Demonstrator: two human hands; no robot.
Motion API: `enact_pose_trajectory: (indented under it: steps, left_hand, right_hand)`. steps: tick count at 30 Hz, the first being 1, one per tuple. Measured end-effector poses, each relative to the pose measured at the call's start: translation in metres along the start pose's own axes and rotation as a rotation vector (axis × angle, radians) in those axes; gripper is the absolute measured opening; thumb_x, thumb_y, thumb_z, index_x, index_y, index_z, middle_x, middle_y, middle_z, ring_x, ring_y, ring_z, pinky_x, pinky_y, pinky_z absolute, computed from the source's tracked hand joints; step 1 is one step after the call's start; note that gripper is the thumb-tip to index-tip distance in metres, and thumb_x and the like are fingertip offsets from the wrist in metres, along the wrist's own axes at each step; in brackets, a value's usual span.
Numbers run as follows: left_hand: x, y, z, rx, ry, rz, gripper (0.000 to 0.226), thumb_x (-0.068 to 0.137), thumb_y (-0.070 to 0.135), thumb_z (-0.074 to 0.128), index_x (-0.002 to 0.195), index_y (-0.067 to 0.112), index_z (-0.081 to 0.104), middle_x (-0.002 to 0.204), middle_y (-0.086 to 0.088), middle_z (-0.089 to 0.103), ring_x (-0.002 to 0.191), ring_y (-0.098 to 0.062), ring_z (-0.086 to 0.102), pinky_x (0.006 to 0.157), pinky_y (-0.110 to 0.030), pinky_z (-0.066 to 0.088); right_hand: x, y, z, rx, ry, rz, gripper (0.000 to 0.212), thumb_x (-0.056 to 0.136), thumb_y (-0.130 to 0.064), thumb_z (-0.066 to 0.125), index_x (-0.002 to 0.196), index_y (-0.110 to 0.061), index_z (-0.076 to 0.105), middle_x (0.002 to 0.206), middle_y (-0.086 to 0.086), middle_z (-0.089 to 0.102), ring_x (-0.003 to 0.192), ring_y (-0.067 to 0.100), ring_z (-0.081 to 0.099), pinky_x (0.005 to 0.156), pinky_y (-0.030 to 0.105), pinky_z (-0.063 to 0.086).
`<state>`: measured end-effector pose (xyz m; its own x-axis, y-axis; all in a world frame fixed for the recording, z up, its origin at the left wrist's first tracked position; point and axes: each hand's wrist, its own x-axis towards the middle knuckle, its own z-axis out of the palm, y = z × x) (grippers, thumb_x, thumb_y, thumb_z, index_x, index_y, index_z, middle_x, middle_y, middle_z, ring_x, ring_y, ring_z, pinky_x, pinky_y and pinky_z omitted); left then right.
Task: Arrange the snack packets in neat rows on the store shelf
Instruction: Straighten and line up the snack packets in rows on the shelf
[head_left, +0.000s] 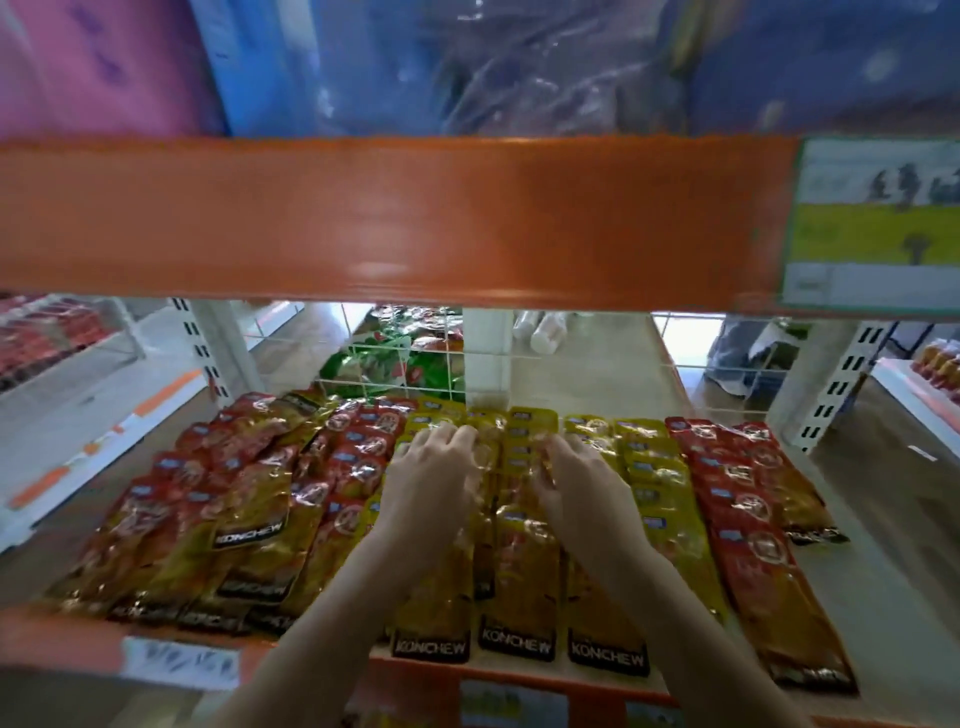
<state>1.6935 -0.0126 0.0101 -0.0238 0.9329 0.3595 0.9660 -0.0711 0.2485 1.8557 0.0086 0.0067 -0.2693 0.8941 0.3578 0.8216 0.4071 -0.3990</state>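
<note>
Long snack packets marked KONCHEW lie flat on the store shelf (872, 587) in overlapping rows running front to back. Red-topped packets (249, 499) fill the left, somewhat askew. Yellow-topped packets (524, 571) fill the middle. Another red row (753, 540) lies on the right. My left hand (434, 478) rests palm down on the yellow packets in the middle, fingers spread toward the back. My right hand (579, 483) lies on the neighbouring yellow row, fingers slightly bent over a packet's top edge; whether it pinches that packet is unclear.
An orange shelf beam (395, 218) crosses just above the hands, carrying a price label (872, 218) at the right. A white wire grid (415, 358) backs the shelf, with green packets (395, 358) behind it. Perforated white uprights (841, 384) stand at the sides. Bare shelf lies right of the packets.
</note>
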Motion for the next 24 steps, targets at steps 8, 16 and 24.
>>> enact_pose_trajectory:
  steps: [8, 16, 24]
  left_hand:
    - [-0.024, -0.064, -0.026, 0.046, 0.076, -0.089, 0.027, 0.094, 0.027, 0.048, 0.118, 0.019, 0.058, 0.115, 0.002, 0.062, 0.106, -0.019, 0.056, 0.088, -0.034, 0.043]
    - [-0.040, -0.123, -0.033, 0.141, 0.039, -0.177, 0.034, 0.095, 0.035, 0.043, 0.124, 0.021, 0.055, 0.123, 0.002, 0.057, 0.118, -0.020, 0.048, 0.097, -0.038, 0.038]
    - [-0.053, -0.140, -0.028, 0.099, 0.019, -0.203, 0.042, 0.094, 0.042, 0.042, 0.128, 0.020, 0.052, 0.130, -0.001, 0.052, 0.127, -0.020, 0.039, 0.105, -0.038, 0.031]
  right_hand:
    - [0.000, -0.062, 0.027, 0.050, -0.031, -0.086, 0.029, 0.097, -0.032, 0.043, 0.118, -0.019, 0.059, 0.113, -0.002, 0.061, 0.102, 0.016, 0.058, 0.079, 0.030, 0.050]
    - [0.005, -0.118, 0.061, 0.078, -0.054, -0.105, 0.031, 0.097, -0.033, 0.042, 0.117, -0.017, 0.059, 0.112, -0.001, 0.061, 0.102, 0.017, 0.058, 0.080, 0.031, 0.050]
    - [-0.003, -0.150, 0.092, 0.074, -0.042, -0.166, 0.031, 0.096, -0.032, 0.044, 0.119, -0.017, 0.059, 0.113, 0.001, 0.059, 0.105, 0.017, 0.053, 0.089, 0.030, 0.045]
